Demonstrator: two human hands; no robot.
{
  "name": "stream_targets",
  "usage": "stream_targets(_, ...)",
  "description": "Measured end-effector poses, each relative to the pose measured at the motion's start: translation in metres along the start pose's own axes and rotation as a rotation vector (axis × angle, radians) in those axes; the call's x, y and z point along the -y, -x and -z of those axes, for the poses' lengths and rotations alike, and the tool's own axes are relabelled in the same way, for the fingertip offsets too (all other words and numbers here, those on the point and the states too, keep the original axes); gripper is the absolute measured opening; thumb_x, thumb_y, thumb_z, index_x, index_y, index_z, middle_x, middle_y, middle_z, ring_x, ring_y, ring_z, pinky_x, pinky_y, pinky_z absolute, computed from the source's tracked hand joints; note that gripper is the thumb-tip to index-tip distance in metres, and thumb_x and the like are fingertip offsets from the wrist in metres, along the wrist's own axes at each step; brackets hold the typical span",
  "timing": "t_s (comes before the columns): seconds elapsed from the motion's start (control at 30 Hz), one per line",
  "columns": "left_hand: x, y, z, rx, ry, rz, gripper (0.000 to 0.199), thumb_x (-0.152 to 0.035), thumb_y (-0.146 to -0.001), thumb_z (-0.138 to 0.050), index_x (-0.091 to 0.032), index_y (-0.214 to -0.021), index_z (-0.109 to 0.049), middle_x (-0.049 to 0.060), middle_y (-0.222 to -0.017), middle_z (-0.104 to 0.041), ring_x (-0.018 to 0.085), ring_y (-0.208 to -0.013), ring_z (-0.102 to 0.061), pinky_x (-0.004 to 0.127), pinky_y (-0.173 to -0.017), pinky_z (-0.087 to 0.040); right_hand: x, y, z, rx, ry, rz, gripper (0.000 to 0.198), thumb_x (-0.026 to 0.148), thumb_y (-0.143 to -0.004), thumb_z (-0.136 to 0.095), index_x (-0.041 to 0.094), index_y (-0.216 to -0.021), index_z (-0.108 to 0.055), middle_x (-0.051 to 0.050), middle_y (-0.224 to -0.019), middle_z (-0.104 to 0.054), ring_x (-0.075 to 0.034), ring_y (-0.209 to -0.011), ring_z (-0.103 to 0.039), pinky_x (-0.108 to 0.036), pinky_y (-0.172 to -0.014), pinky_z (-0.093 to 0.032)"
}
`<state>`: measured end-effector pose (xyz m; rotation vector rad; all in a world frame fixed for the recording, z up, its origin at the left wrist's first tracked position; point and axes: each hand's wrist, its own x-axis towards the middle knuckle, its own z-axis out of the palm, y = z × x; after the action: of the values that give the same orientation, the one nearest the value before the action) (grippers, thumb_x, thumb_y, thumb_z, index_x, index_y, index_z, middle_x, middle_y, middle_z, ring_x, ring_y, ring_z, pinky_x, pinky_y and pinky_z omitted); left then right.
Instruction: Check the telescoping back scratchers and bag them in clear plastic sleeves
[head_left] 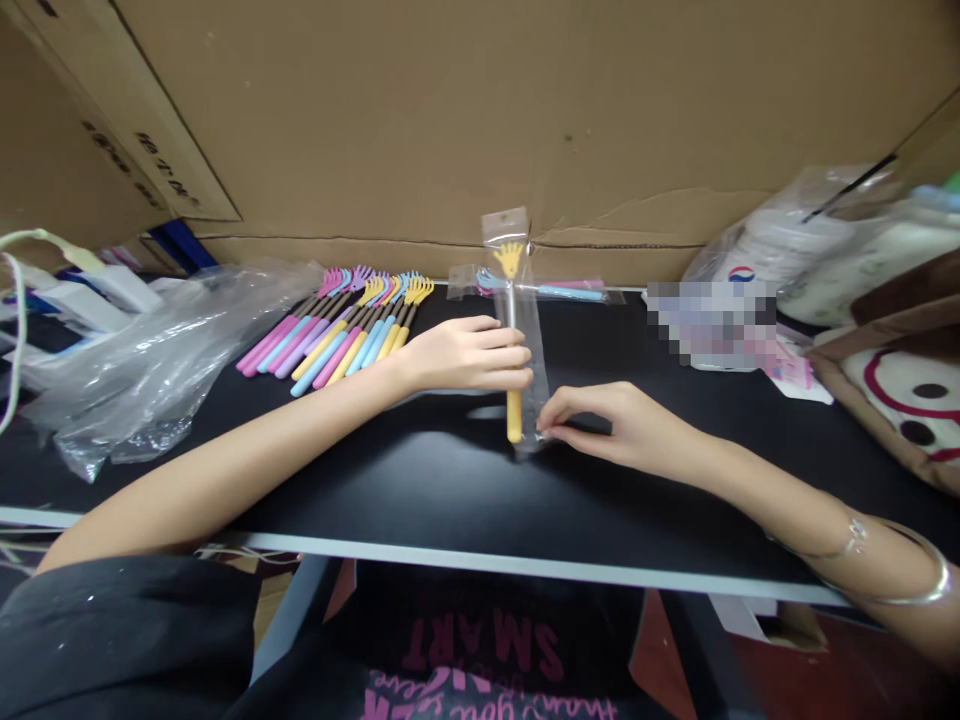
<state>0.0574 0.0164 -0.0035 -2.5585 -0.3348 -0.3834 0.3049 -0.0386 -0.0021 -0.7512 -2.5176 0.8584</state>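
Note:
A yellow back scratcher (513, 412) with a hand-shaped head stands nearly upright in the view, over a clear plastic sleeve (534, 345); whether it is wholly inside I cannot tell. My left hand (476, 355) is closed around its shaft, fingers curled over it from the left. At the sleeve's lower right corner, the thumb and fingertips of my right hand (600, 420) pinch the clear film. Left of my left hand lies a row of back scratchers (349, 335) with pink, blue, purple and yellow handles. Behind, packaged back scratchers (574, 291) lie sideways.
Crumpled clear plastic bags (150, 360) cover the left of the black table (420, 500). On the right stand a bagged white cup (787, 245), a pink-printed card (795, 370) and a brown-trimmed bag (892, 400). A cardboard wall (480, 110) closes off the back.

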Motion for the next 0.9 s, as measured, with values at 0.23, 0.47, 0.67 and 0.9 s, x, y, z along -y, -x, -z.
stream_targets(0.23,0.010,-0.003,-0.021,0.056,-0.044,-0.027,0.036,-0.019,-0.104,-0.029,-0.026,-0.100,-0.063,0.001,-0.112,-0.070,0.011,-0.099,-0.062,0.027,-0.076,-0.042,-0.020,0.002,0.000,-0.005,0.136,0.057,0.024,0.022,-0.093,-0.046,0.024,-0.100,-0.069,-0.007,-0.104,-0.066,-0.016,-0.100,-0.065,-0.032,-0.090,-0.051)
stream_targets(0.47,-0.004,-0.002,-0.014,0.053,-0.088,0.050,0.023,-0.016,-0.100,-0.039,-0.023,-0.102,-0.061,0.004,-0.104,-0.067,0.014,-0.086,-0.058,0.029,-0.068,-0.036,-0.017,0.000,-0.004,-0.064,0.260,0.050,0.011,0.027,-0.089,-0.058,0.024,-0.091,-0.068,-0.004,-0.091,-0.066,-0.017,-0.086,-0.063,-0.030,-0.077,-0.051)
stream_targets(0.67,-0.020,0.007,0.003,0.027,-0.019,0.050,0.019,-0.026,-0.095,-0.048,-0.023,-0.109,-0.061,0.003,-0.104,-0.066,0.017,-0.089,-0.057,0.032,-0.071,-0.037,-0.017,-0.004,-0.005,-0.186,0.436,0.169,0.011,0.030,-0.089,-0.060,0.024,-0.082,-0.066,-0.007,-0.098,-0.065,-0.021,-0.094,-0.056,-0.033,-0.079,-0.048)
stream_targets(0.9,-0.043,0.008,0.010,-0.003,0.208,0.168,0.057,-0.070,-0.089,-0.044,-0.020,-0.107,-0.063,0.006,-0.107,-0.068,0.019,-0.092,-0.061,0.034,-0.073,-0.039,-0.019,-0.009,-0.005,-0.205,0.209,-0.049,0.013,0.034,-0.088,-0.059,0.023,-0.083,-0.064,-0.004,-0.085,-0.069,-0.019,-0.081,-0.063,-0.031,-0.075,-0.047)
